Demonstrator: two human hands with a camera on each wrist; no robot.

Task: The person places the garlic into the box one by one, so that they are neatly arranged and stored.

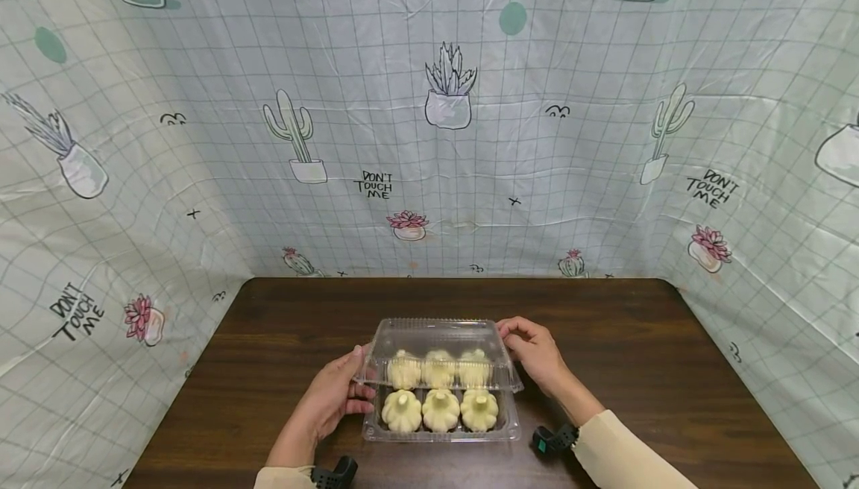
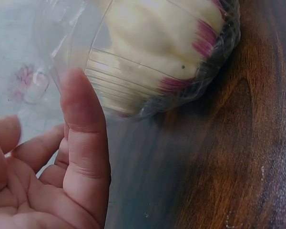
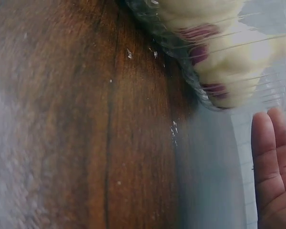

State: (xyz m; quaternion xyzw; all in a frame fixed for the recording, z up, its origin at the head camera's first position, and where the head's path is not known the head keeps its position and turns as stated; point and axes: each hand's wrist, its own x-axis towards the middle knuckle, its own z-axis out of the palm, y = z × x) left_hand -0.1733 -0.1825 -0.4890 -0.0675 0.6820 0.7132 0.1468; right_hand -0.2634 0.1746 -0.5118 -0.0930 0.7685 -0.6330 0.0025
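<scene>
A clear plastic clamshell box [image 1: 441,437] stands on the table, its hinged lid [image 1: 439,332] tilted up over the back part. Inside sit several cream-coloured garlic bulbs [image 1: 441,411] in two rows; the back row shows through the lid. Purple streaks mark a bulb [image 2: 152,33] in the left wrist view. My left hand [image 1: 329,396] is at the box's left side, thumb by the lid, fingers spread along the wall. At the lid's back right corner is my right hand [image 1: 537,355], fingertips at its edge. Its straight fingers [image 3: 267,157] appear beside the plastic in the right wrist view.
The dark wooden table [image 1: 302,310] runs back to a plant-patterned cloth [image 1: 496,168] that hangs on three sides. Black bands [image 1: 555,440] circle both wrists, next to light sleeves [image 1: 620,452].
</scene>
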